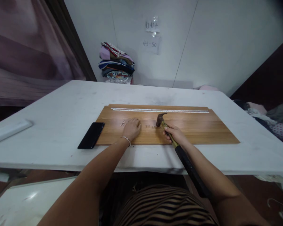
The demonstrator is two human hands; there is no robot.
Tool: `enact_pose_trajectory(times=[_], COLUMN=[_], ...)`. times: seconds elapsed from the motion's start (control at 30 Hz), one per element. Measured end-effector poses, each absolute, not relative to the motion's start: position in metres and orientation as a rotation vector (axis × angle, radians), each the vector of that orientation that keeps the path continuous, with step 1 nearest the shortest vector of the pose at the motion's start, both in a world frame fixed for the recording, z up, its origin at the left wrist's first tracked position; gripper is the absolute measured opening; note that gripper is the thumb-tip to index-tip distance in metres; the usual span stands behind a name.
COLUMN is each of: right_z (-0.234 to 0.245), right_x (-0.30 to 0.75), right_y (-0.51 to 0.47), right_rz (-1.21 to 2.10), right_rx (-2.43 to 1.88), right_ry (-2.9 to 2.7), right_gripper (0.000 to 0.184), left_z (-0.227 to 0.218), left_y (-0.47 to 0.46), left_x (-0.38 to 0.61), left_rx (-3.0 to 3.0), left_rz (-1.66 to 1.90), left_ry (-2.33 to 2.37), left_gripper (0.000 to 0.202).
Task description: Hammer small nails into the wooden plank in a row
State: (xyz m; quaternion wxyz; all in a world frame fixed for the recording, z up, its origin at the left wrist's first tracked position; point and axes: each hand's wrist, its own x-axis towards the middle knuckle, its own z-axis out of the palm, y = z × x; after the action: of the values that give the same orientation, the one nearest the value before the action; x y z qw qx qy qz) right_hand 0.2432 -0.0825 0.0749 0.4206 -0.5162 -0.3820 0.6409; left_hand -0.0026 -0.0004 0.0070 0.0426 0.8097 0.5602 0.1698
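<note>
Brown wood-grained board (148, 118), white table (61, 125), black phone (91, 135)
The hammer (186, 163) has a dark brown head (159, 120) and a yellow-and-black handle (190, 170); the shirt (165, 207) is striped in black and tan, the curtain (30, 53) dusty mauve.

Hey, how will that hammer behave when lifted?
The hammer is probably head-heavy, since its head looks like dark metal. The long, straight handle should stay stiff. The right hand grips close to the head, so it may balance easily.

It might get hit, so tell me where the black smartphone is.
In the head view, the black smartphone lies left of the left hand, at the left edge of the wooden board, toward the near side of the white table.
</note>
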Motion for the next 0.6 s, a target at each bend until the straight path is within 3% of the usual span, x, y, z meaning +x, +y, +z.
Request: enact_pose_trajectory(times=[0.6], right_z=[0.0725], right_x=[0.2434], right_y=[-0.0831], right_rz=[1.584], right_rx=[-1.291], right_ry=[-0.975], right_gripper=[0.034], left_z=[0.0087], left_y=[-0.0012], left_x=[-0.003], left_rx=[2.46], left_rz=[0.531], left_ry=[1.717], left_gripper=[0.022])
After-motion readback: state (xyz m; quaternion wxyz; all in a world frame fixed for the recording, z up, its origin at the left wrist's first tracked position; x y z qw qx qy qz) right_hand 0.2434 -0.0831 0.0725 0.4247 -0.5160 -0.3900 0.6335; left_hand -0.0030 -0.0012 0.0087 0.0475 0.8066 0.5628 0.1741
